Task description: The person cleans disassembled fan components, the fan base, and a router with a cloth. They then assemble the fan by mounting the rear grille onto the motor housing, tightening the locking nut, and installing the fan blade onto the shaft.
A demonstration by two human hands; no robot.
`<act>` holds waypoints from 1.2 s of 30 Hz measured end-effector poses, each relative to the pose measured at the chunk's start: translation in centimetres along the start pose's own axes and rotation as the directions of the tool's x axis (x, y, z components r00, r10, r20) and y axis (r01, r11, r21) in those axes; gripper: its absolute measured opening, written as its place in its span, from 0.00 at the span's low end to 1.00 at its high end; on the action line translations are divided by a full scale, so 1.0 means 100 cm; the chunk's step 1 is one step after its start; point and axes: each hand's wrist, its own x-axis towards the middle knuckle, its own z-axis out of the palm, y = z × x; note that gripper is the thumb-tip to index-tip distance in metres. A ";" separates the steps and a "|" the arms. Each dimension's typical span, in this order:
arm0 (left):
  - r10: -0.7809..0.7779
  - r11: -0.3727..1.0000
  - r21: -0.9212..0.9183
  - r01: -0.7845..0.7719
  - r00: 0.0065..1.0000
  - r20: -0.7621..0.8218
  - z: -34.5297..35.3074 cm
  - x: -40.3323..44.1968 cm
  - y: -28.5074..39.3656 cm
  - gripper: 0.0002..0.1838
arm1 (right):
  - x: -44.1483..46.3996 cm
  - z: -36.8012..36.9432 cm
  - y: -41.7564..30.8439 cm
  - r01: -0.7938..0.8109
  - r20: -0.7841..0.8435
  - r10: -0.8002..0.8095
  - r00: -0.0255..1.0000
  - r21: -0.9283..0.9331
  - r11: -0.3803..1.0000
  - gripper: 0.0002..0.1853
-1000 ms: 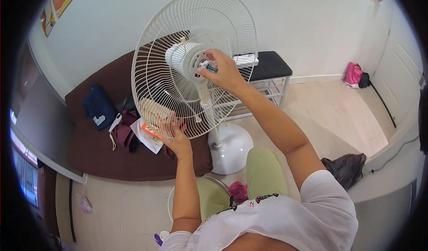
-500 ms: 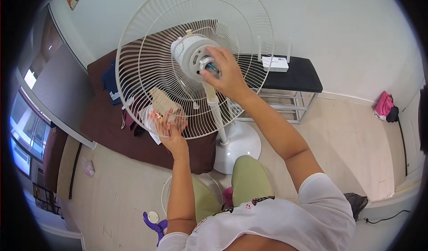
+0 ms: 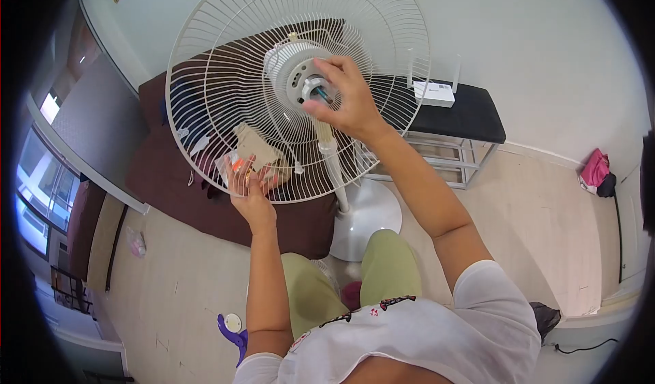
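Note:
A round white wire fan guard (image 3: 205, 84) surrounds the motor hub (image 3: 295, 82) of a stand fan, with no blades on it. My left hand (image 3: 251, 196) is at the guard's lower left rim, its fingers spread behind the wires and the rim held against the hand. At the hub's front, my right hand (image 3: 351, 104) has its thumb and index finger apart on either side of a white ring (image 3: 312, 87). From the ring's centre sticks out a shaft with a blue-green part (image 3: 322, 95). The fan's pole stands on a round white base (image 3: 372, 224).
Behind the fan is a brown couch (image 3: 170, 193) with a beige item (image 3: 256, 145) and papers. A black-topped bench (image 3: 474, 114) carries a white router (image 3: 434, 94). Purple pliers-like tool (image 3: 230, 333) and a pink bag (image 3: 595, 171) lie on the floor. A black bag (image 3: 546, 319) is at lower right.
The view has shifted, showing more of the bench and router. The guard faces me more fully. My left hand stays at its rim; my right thumb and index finger have spread apart around the ring.

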 end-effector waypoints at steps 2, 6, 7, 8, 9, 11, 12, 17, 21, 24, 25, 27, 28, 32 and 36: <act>-0.010 1.000 -0.027 0.010 1.000 0.006 0.003 0.009 -0.005 0.33 | 0.005 -0.002 0.000 0.006 0.026 -0.004 1.000 -0.050 0.999 0.42; -0.013 0.997 -0.073 0.014 1.000 0.013 0.005 0.023 -0.012 0.34 | 0.019 0.005 0.014 0.039 0.137 -0.023 0.990 -0.122 0.992 0.46; -0.018 0.998 -0.068 0.017 1.000 -0.002 0.003 0.025 -0.012 0.34 | 0.020 0.009 0.017 0.041 0.141 -0.023 0.990 -0.127 0.991 0.46; -0.021 0.997 -0.074 0.020 1.000 -0.006 0.000 0.025 -0.015 0.34 | 0.022 0.013 0.017 0.088 0.157 -0.058 0.986 -0.190 0.978 0.45; 0.015 0.993 -0.114 -0.014 1.000 0.008 -0.004 0.025 -0.021 0.36 | 0.024 0.017 0.016 0.136 0.174 -0.094 0.980 -0.249 0.959 0.45; 0.052 0.986 -0.160 -0.048 0.998 0.018 -0.012 0.022 -0.042 0.38 | 0.025 0.028 0.014 0.130 0.156 -0.086 0.984 -0.295 0.947 0.45; 0.059 0.980 -0.192 -0.046 0.997 0.058 -0.018 0.014 -0.063 0.38 | 0.024 0.033 0.015 0.116 0.133 -0.075 0.988 -0.338 0.934 0.44; -0.077 0.984 -0.139 0.113 0.967 0.242 -0.003 -0.006 -0.108 0.34 | 0.023 0.040 0.023 0.097 0.050 -0.086 0.995 -0.306 0.947 0.43; -0.290 0.903 -0.228 0.364 0.908 0.303 0.019 -0.005 -0.102 0.32 | 0.022 0.040 0.026 0.120 0.060 -0.106 0.993 -0.348 0.930 0.46; -0.283 0.899 -0.254 0.356 0.916 0.283 0.023 -0.010 -0.094 0.29 | 0.023 0.037 0.027 0.154 0.038 -0.150 0.988 -0.356 0.922 0.50; -0.284 0.892 -0.271 0.363 0.914 0.289 0.023 -0.012 -0.091 0.29 | 0.022 0.036 0.027 0.152 0.039 -0.147 0.988 -0.357 0.922 0.50; -0.290 0.881 -0.293 0.372 0.913 0.286 0.023 -0.019 -0.085 0.29 | 0.018 0.035 0.026 0.201 0.020 -0.207 0.978 -0.351 0.915 0.53; -0.288 0.880 -0.297 0.371 0.913 0.288 0.022 -0.021 -0.087 0.29 | 0.016 0.034 0.025 0.203 0.021 -0.209 0.978 -0.354 0.913 0.53; -0.299 0.855 -0.332 0.399 0.901 0.314 0.013 -0.041 -0.091 0.30 | -0.004 0.030 0.010 0.191 -0.025 -0.214 0.977 -0.358 0.914 0.51; -0.321 0.813 -0.372 0.448 0.878 0.356 0.016 -0.056 -0.089 0.31 | -0.017 0.018 -0.003 0.217 -0.003 -0.238 0.971 -0.397 0.892 0.47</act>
